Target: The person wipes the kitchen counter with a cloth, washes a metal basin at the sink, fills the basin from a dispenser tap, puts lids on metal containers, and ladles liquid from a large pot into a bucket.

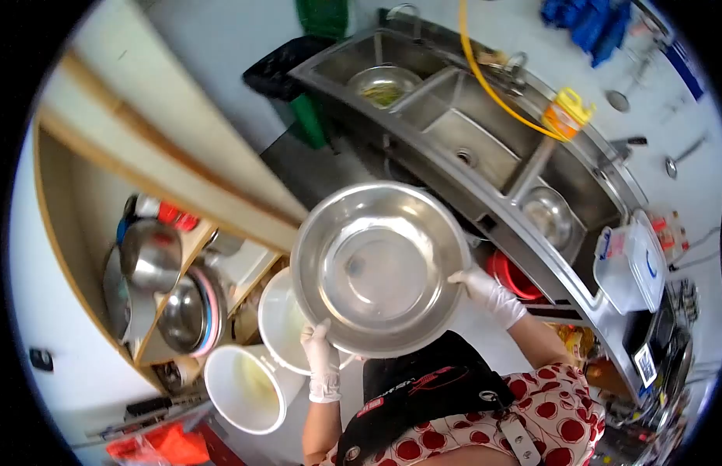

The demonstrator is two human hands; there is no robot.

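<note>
Kitchen: triple sink (pixel 469 128), shelved bowls (pixel 151 260), ladle (pixel 672 166).

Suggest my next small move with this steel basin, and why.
Perhaps ease the steel basin toward the middle sink bay: your left hand and right hand both hold its rim, while bowls sit in both outer bays.

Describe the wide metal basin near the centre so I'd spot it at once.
Find the steel sink unit, then look below it in the picture. There, a gloved left hand and right hand hold a shiny round basin by its rim. Unlike the bowls in that unit, this one is held.
</note>
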